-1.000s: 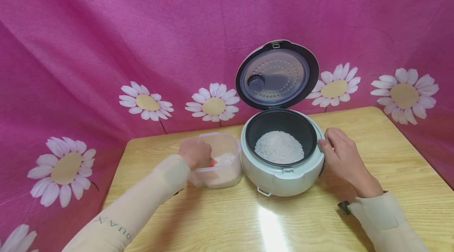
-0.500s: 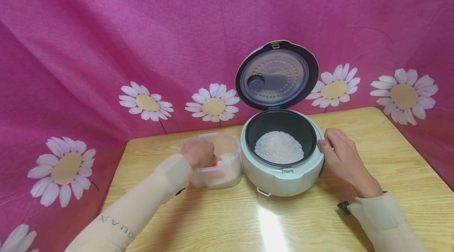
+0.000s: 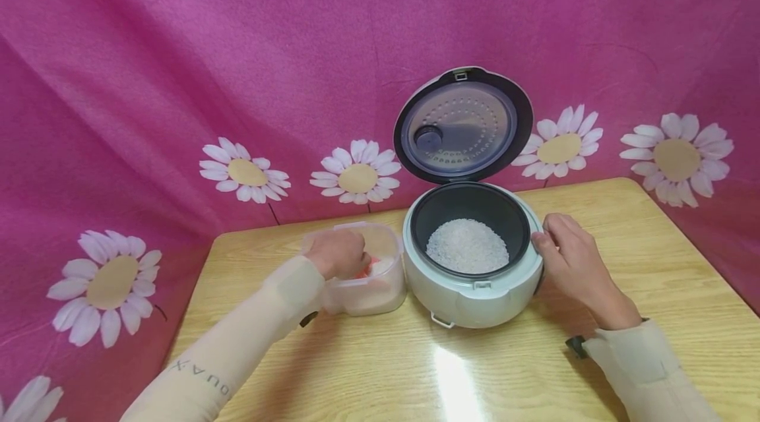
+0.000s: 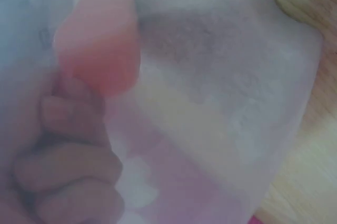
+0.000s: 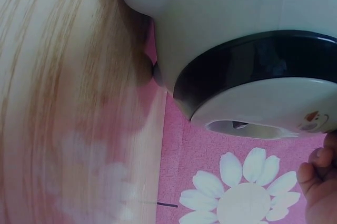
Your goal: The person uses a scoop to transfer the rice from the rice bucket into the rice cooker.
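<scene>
My left hand point(image 3: 338, 254) is inside a translucent pinkish plastic container point(image 3: 369, 298), gripping a red scoop point(image 3: 371, 266). Through the cloudy wall, the left wrist view shows curled fingers point(image 4: 73, 163) beside the scoop's rounded bowl point(image 4: 102, 42). Rice lies in the container, partly hidden behind the hand. Close to its right side stands a pale rice cooker point(image 3: 469, 306) with a mound of white rice point(image 3: 468, 247) in its dark inner pot point(image 3: 439, 208). At the cooker's right edge, my right hand point(image 3: 571, 262) grips it, thumb on the rim; its curled fingertips show in the right wrist view.
The cooker's round lid point(image 3: 463, 125) stands upright at the back, before a pink cloth point(image 3: 297, 66) printed with daisies. Both vessels sit near the rear edge of a wooden table point(image 3: 368, 369). A small white loop point(image 3: 442, 321) juts from the cooker's lower front.
My left hand has moved slightly rightward within the container, pushing the red scoop along through the rice. The right hand and the cooker have stayed in place.
</scene>
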### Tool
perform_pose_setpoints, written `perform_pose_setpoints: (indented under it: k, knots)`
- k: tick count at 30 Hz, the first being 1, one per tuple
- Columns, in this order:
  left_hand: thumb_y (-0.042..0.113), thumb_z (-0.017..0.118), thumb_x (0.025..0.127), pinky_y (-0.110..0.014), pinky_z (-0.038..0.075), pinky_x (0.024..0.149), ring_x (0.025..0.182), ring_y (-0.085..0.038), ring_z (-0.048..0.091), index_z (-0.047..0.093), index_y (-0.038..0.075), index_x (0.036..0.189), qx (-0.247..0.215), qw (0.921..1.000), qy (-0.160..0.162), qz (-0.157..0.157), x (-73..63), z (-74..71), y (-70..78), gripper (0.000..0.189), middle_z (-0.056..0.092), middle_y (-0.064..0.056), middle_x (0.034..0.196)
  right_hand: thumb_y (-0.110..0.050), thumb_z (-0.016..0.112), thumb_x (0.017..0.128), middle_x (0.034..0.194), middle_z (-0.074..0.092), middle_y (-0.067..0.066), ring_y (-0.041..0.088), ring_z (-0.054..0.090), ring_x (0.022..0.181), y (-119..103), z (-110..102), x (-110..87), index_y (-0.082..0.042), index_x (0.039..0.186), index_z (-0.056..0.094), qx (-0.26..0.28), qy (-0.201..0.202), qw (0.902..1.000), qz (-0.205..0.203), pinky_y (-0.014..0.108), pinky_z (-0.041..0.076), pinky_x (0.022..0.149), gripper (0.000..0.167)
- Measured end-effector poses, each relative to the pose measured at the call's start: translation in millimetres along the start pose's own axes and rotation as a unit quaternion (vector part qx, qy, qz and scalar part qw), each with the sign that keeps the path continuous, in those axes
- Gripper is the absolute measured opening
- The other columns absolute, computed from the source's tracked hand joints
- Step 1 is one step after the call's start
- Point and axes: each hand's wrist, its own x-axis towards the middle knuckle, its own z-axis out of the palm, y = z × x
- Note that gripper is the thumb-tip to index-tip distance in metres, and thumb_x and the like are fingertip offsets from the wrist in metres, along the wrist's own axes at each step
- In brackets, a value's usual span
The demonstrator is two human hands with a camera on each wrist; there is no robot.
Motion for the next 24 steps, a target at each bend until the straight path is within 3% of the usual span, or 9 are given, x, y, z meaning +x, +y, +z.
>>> perform_pose_setpoints:
  k: [11, 19, 24]
  knots:
    - [0.021, 0.058, 0.094, -0.028, 0.038, 0.059, 0.058, -0.014, 0.041, 0.052, 0.019, 0.056, -0.085, 0.9945, 0.015, 0.06, 5.3, 11.8, -9.2, 0.039, 0.037, 0.007, 0.055, -0.012, 0.054, 0.098, 0.082, 0.044, 0.0, 0.01, 0.04, 0.081, -1.4, 0.7, 0.5, -0.011, 0.086, 0.05, 0.002, -0.006, 0.9999, 0.013, 0.018, 0.032, 0.068, 0.012]
    - [0.021, 0.058, 0.095, -0.026, 0.036, 0.054, 0.055, -0.012, 0.042, 0.06, 0.016, 0.061, -0.152, 0.9871, 0.003, 0.049, 6.2, 19.2, -11.2, 0.035, 0.04, 0.006, 0.056, -0.012, 0.052, 0.099, 0.082, 0.044, 0.001, 0.004, 0.037, 0.082, -2.1, -1.3, 0.1, -0.011, 0.086, 0.049, 0.002, -0.012, 0.9998, 0.016, 0.018, 0.033, 0.068, 0.013]
    - [0.023, 0.059, 0.095, -0.025, 0.038, 0.056, 0.058, -0.012, 0.045, 0.066, 0.015, 0.066, -0.168, 0.9851, -0.002, 0.038, 5.7, 20.2, -11.5, 0.031, 0.045, 0.005, 0.058, -0.013, 0.052, 0.099, 0.082, 0.044, 0.001, 0.004, 0.037, 0.083, -2.5, -1.5, 0.0, -0.011, 0.086, 0.049, 0.003, -0.011, 0.9998, 0.014, 0.018, 0.033, 0.068, 0.013]
